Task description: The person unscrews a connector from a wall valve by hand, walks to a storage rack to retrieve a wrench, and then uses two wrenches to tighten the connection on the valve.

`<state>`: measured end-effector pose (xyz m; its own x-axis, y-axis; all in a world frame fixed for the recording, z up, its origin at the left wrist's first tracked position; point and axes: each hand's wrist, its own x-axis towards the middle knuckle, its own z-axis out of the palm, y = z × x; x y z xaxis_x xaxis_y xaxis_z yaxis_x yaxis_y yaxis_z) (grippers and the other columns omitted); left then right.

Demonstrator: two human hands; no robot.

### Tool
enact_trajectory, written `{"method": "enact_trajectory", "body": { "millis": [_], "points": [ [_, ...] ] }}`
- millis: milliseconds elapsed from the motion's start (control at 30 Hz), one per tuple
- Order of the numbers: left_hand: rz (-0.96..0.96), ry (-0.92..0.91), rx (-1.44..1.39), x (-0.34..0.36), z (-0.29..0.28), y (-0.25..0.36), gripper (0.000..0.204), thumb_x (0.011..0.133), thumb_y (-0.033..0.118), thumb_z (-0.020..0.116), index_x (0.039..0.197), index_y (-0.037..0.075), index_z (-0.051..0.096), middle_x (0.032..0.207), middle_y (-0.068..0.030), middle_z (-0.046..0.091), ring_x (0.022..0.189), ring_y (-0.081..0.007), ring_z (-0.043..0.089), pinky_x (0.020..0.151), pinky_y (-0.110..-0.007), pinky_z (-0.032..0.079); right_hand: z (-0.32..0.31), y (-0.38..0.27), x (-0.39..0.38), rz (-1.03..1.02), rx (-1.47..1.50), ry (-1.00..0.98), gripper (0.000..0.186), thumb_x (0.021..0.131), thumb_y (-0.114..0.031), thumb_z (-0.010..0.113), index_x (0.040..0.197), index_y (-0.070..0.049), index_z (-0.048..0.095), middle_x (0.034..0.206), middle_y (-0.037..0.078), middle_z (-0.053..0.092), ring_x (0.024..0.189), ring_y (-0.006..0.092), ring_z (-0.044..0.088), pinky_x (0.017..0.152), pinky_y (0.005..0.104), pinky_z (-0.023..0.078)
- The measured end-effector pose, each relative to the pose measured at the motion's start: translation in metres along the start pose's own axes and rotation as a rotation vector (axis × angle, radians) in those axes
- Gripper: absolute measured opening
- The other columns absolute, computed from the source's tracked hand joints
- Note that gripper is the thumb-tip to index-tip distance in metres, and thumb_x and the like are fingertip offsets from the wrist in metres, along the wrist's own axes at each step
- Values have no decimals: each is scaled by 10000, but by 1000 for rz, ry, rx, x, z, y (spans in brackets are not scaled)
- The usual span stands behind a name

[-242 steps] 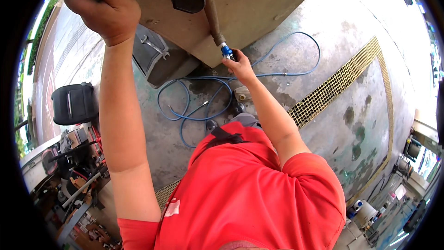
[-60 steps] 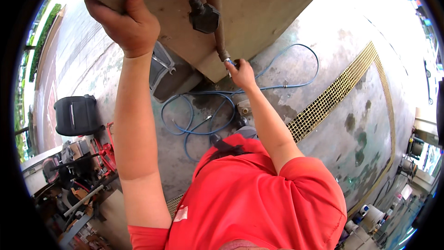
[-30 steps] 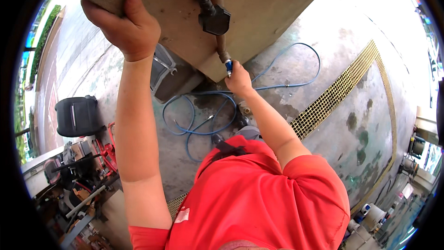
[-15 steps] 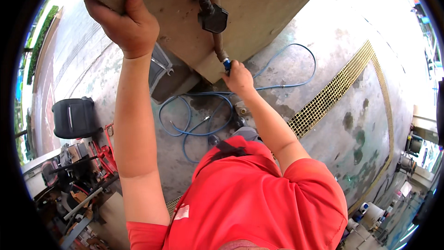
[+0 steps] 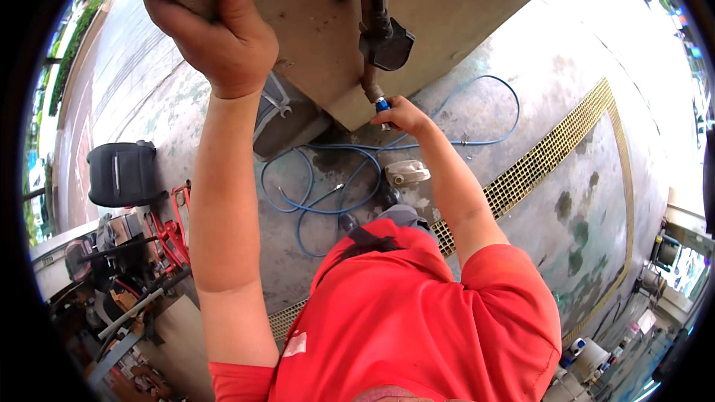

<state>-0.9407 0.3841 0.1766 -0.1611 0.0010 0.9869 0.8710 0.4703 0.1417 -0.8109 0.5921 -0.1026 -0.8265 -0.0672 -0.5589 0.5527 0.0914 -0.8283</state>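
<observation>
Left hand (image 5: 229, 52) clasping the panel (image 5: 305, 22), right hand (image 5: 408, 115) pinching the blue fitting (image 5: 382, 103) between clamped fingers, we should align it with the pipe (image 5: 370, 83)

Open-sided workshop, stained concrete floor (image 5: 521, 264), floor grating (image 5: 553, 143), blue hose (image 5: 488, 141), wrench (image 5: 282, 106), jumbled equipment (image 5: 123, 283)

The pipe (image 5: 370, 83) looks like rough matt metal, the fitting (image 5: 382, 104) glossy, the hose (image 5: 518, 108) smooth plastic.

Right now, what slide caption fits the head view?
Left hand on a tan panel, right hand on a blue fitting.
</observation>
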Motion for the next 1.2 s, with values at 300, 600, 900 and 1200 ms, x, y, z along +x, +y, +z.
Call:
{"method": "enact_trajectory", "body": {
  "millis": [300, 600, 900, 1200],
  "points": [
    [3, -39, 0, 10, 0, 5, 755, 927, 398, 562, 1353, -112, 205, 1269, -243, 444, 1123, -308, 524, 928, -361, 443, 81, -12, -43, -244, -927, 788, 566, 739, -345, 733, 1102, -6, 462, 948, 191, 570, 875, 368, 593, 754, 481, 505],
    [29, -8, -61, 11, 2, 6, 766, 927, 410, 560, 1357, -113, 200, 1280, -251, 430, 1148, -322, 503, 951, -370, 426, 17, 23, -15, -126, 188, 120, 387, 741, -65, 632, 1095, 31, 510, 801, 134, 611, 661, 234, 584, 505, 296, 450],
    [27, -46, 28, 8, -2, 1, 760, 930, 412, 552, 1358, -110, 203, 1291, -260, 412, 1169, -335, 483, 964, -383, 411, 32, 15, -22, -49, 860, 84, 433, 836, -149, 638, 1195, 49, 498, 1000, 170, 631, 700, 277, 649, 486, 341, 506],
    [34, -30, 14, 6, 5, 8, 753, 933, 410, 547, 1363, -104, 202, 1291, -261, 402, 1172, -343, 473, 971, -396, 399, 63, 18, -15, -275, -1175, 885, 535, 692, -249, 760, 1095, -31, 484, 952, 154, 578, 827, 337, 598, 713, 424, 512]
  ]
}}
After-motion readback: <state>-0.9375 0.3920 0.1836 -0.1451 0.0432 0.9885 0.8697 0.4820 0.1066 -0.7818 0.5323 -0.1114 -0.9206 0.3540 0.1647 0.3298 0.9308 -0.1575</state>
